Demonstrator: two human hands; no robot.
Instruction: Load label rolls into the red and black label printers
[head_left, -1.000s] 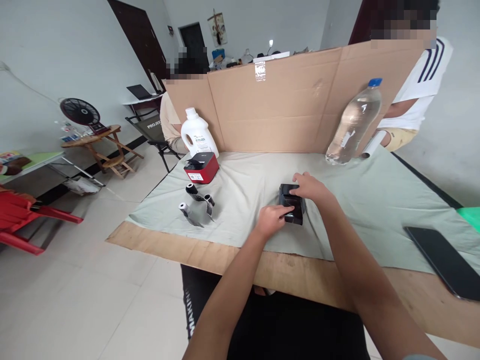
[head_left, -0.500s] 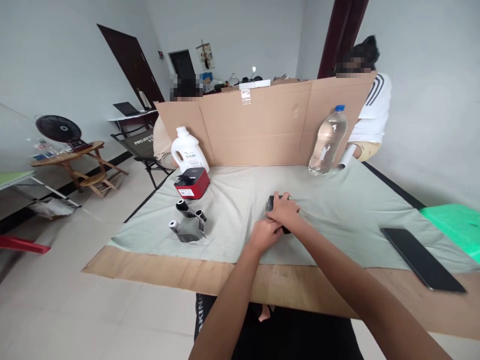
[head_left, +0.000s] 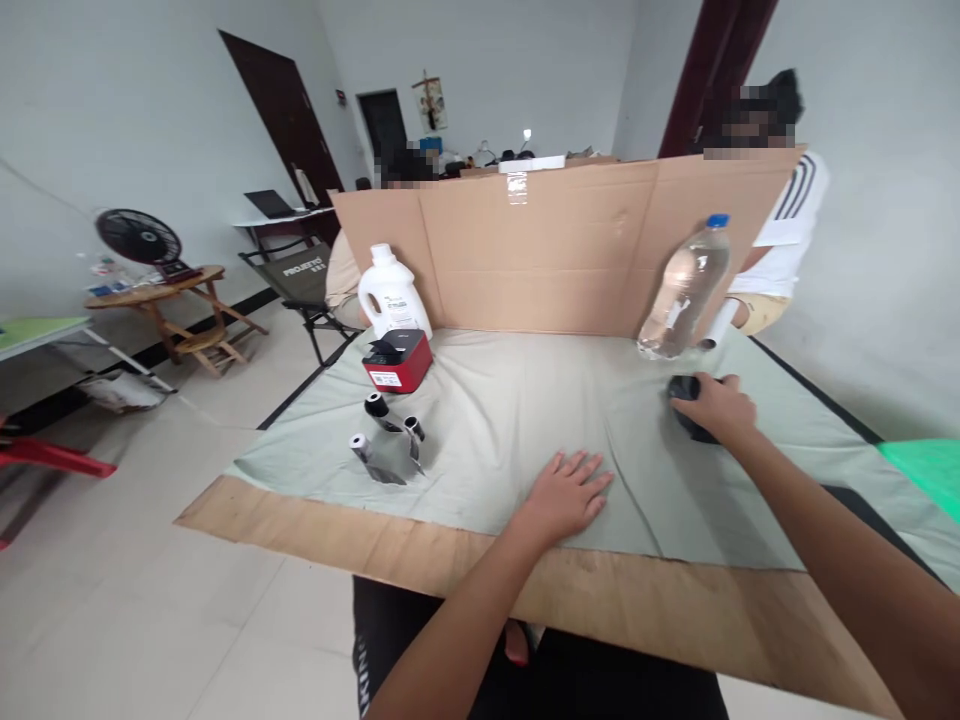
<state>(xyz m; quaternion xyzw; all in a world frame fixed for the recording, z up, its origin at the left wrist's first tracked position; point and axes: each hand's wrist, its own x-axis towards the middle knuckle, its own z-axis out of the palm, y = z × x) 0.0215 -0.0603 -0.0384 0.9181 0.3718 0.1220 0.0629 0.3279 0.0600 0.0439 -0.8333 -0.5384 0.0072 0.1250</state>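
Note:
My left hand [head_left: 568, 497] lies palm down on the pale green cloth [head_left: 517, 400], fingers spread, with nothing in it. Over to the right, my right hand [head_left: 726, 410] grips a black object [head_left: 683, 388] from above. Its near end looks rounded, but the hand covers much of it and I cannot make out its kind. Behind that hand stands a large clear bottle [head_left: 686, 290] with a blue cap, leaning against the cardboard. A dark flat tablet-like slab [head_left: 862, 510] is partly hidden by my right forearm.
A cardboard panel [head_left: 540, 255] stands across the back, with two people partly visible behind it. At left are a white jug [head_left: 394, 295], a red and black box [head_left: 397, 362] and a dark curled sheet with small rolls [head_left: 390, 440]. A bare wooden edge [head_left: 300, 535] runs along the front.
My right hand has carried the black object to the right, towards the bottle. My left hand has come off it and now rests flat on the cloth. The view has shifted slightly.

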